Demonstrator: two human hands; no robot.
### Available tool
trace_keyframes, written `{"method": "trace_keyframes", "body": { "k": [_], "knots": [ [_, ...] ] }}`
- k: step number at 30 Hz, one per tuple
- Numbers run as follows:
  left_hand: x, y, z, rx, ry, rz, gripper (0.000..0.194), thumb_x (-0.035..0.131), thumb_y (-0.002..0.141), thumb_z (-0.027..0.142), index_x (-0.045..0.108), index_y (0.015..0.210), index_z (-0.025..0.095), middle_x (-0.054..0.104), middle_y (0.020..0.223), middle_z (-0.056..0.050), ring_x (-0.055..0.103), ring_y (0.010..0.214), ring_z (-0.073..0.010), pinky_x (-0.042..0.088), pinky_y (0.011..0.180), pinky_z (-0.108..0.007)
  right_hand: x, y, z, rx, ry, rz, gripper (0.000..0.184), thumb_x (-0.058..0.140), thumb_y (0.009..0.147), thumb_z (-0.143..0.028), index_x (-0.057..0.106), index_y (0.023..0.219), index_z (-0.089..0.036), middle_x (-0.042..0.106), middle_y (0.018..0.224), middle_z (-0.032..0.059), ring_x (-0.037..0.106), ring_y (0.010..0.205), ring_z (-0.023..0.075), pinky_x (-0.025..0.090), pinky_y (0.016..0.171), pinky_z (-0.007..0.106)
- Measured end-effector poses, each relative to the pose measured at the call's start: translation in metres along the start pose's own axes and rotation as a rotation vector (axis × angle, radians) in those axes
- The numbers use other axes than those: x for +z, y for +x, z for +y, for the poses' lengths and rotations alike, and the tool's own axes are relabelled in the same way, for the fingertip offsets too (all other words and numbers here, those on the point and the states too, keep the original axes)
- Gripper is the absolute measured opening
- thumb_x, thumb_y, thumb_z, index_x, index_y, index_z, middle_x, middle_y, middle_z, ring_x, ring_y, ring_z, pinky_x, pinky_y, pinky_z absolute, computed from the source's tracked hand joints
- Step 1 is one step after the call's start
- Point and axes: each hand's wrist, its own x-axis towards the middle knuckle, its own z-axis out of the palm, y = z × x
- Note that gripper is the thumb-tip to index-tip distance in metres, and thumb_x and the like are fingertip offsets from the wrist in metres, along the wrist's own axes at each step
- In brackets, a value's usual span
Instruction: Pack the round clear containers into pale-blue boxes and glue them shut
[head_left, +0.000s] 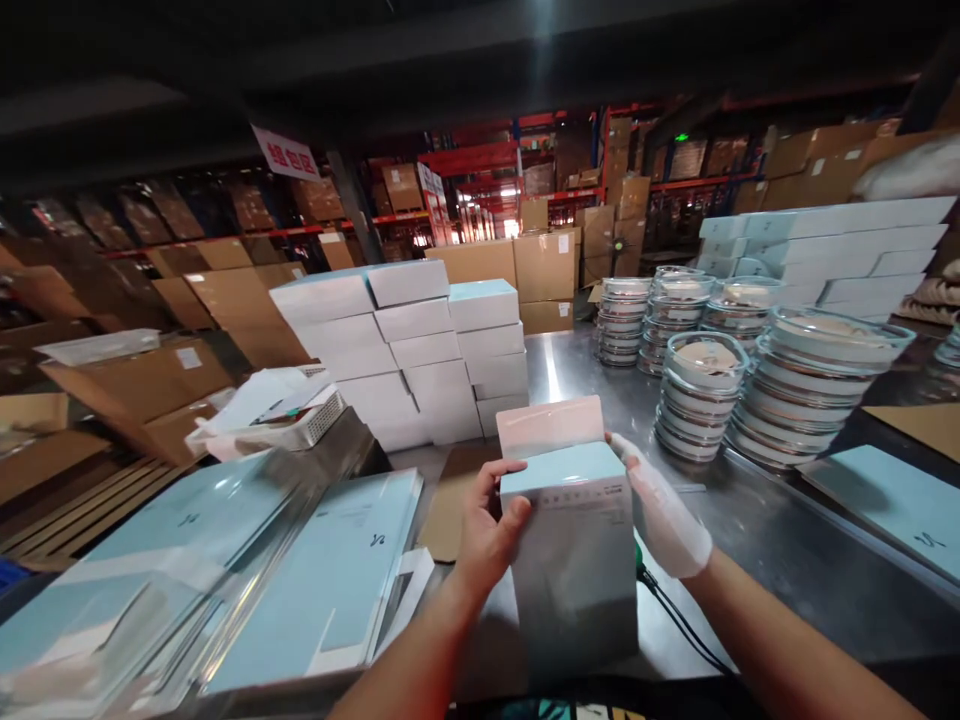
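Observation:
A white and pale blue cardboard box (574, 570) stands upright in front of me, with its pale flap (551, 425) raised at the far side. My left hand (489, 520) grips the upper left edge, thumb on the near face and fingers curled at the corner. Against the right side presses my right hand (666, 512), covered by a white glove, its fingertips at the far upper corner. Both hands hold the box between them. Part of a green object (639, 556) with a black cable (686, 625) shows behind the box's right side; its kind is hidden.
White boxes (427, 350) are stacked ahead. Round glass containers (814, 375) stand in piles at right, with more boxes (832, 240) behind. Flat blue cardboard sheets (322, 570) lie at left beside a white basket (300, 425). A metal table (600, 400) supports the work.

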Motion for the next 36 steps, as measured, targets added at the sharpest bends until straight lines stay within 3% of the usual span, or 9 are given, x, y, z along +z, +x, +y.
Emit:
{"method": "trace_keyframes", "body": {
  "k": [5, 9, 12, 15, 17, 20, 26, 32, 36],
  "knots": [
    [0.002, -0.001, -0.006, 0.009, 0.001, -0.119, 0.065, 0.078, 0.078, 0.079, 0.071, 0.106, 0.02, 0.068, 0.093, -0.006, 0.062, 0.08, -0.02, 0.049, 0.07, -0.028, 0.011, -0.011, -0.02, -0.059, -0.059, -0.033, 0.047, 0.065, 0.089, -0.049, 0.068, 0.128, -0.022, 0.075, 0.133, 0.0095, 0.067, 0.128, 0.0299, 0.056, 0.108, 0.041],
    [0.001, 0.0, -0.014, 0.113, 0.026, -0.147, 0.06, 0.079, 0.081, 0.075, 0.072, 0.103, 0.02, 0.062, 0.126, -0.013, 0.066, 0.11, -0.0282, 0.053, 0.087, -0.034, -0.005, -0.013, -0.01, -0.047, -0.091, -0.061, 0.049, 0.071, 0.088, -0.048, 0.064, 0.129, -0.023, 0.073, 0.136, 0.0112, 0.069, 0.127, 0.0307, 0.059, 0.106, 0.043],
    [0.0, 0.0, -0.02, 0.181, -0.027, -0.115, 0.056, 0.083, 0.081, 0.069, 0.064, 0.104, 0.022, 0.061, 0.126, -0.013, 0.065, 0.116, -0.0278, 0.053, 0.093, -0.036, -0.016, -0.016, 0.0, -0.209, -0.197, -0.119, 0.06, 0.089, 0.079, -0.05, 0.064, 0.127, -0.025, 0.065, 0.15, 0.015, 0.063, 0.139, 0.0331, 0.055, 0.114, 0.046],
    [-0.003, 0.001, -0.021, 0.253, -0.052, -0.059, 0.059, 0.086, 0.08, 0.065, 0.057, 0.113, 0.025, 0.067, 0.116, -0.009, 0.068, 0.106, -0.0242, 0.055, 0.092, -0.037, -0.023, -0.022, 0.009, -0.435, -0.347, -0.2, 0.045, 0.089, 0.084, -0.035, 0.067, 0.122, -0.028, 0.055, 0.163, 0.0126, 0.056, 0.148, 0.0297, 0.05, 0.12, 0.046],
    [-0.008, 0.003, -0.016, 0.322, 0.011, -0.161, 0.051, 0.083, 0.087, 0.061, 0.065, 0.118, 0.025, 0.068, 0.117, -0.011, 0.068, 0.111, -0.0261, 0.055, 0.1, -0.043, -0.023, -0.026, 0.012, -0.542, -0.405, -0.274, 0.035, 0.077, 0.096, -0.023, 0.068, 0.129, -0.033, 0.055, 0.163, 0.0086, 0.056, 0.149, 0.0233, 0.047, 0.123, 0.043],
    [-0.015, 0.009, -0.006, 0.436, 0.081, -0.377, 0.031, 0.074, 0.097, 0.052, 0.077, 0.112, 0.025, 0.069, 0.132, -0.015, 0.062, 0.134, -0.0338, 0.048, 0.117, -0.056, -0.019, -0.03, 0.01, -0.621, -0.418, -0.324, 0.045, 0.066, 0.102, -0.014, 0.067, 0.14, -0.038, 0.057, 0.162, 0.0058, 0.057, 0.148, 0.0192, 0.047, 0.123, 0.038],
    [-0.018, 0.02, 0.005, 0.581, 0.077, -0.488, 0.027, 0.073, 0.101, 0.038, 0.077, 0.126, 0.028, 0.078, 0.126, -0.012, 0.065, 0.134, -0.0309, 0.052, 0.114, -0.056, -0.015, -0.032, 0.006, -0.578, -0.392, -0.288, 0.041, 0.067, 0.104, -0.02, 0.07, 0.139, -0.041, 0.059, 0.161, 0.0036, 0.057, 0.148, 0.0218, 0.049, 0.123, 0.042],
    [-0.024, 0.023, 0.01, 0.553, 0.214, -0.606, 0.05, 0.079, 0.095, 0.046, 0.069, 0.141, 0.028, 0.062, 0.155, -0.018, 0.062, 0.14, -0.0353, 0.051, 0.118, -0.057, -0.008, -0.034, 0.026, -0.411, -0.329, -0.133, 0.088, 0.073, 0.1, -0.047, 0.022, 0.171, -0.041, 0.032, 0.178, 0.0128, 0.057, 0.149, 0.0297, 0.054, 0.118, 0.051],
    [-0.027, 0.022, 0.011, 0.605, 0.25, -0.623, 0.049, 0.074, 0.1, 0.042, 0.066, 0.145, 0.026, 0.061, 0.154, -0.02, 0.062, 0.14, -0.0346, 0.051, 0.118, -0.057, -0.003, -0.034, 0.026, -0.427, -0.302, -0.106, 0.078, 0.074, 0.099, -0.05, 0.036, 0.166, -0.04, 0.036, 0.176, 0.0103, 0.055, 0.15, 0.0316, 0.049, 0.122, 0.055]
  ]
}}
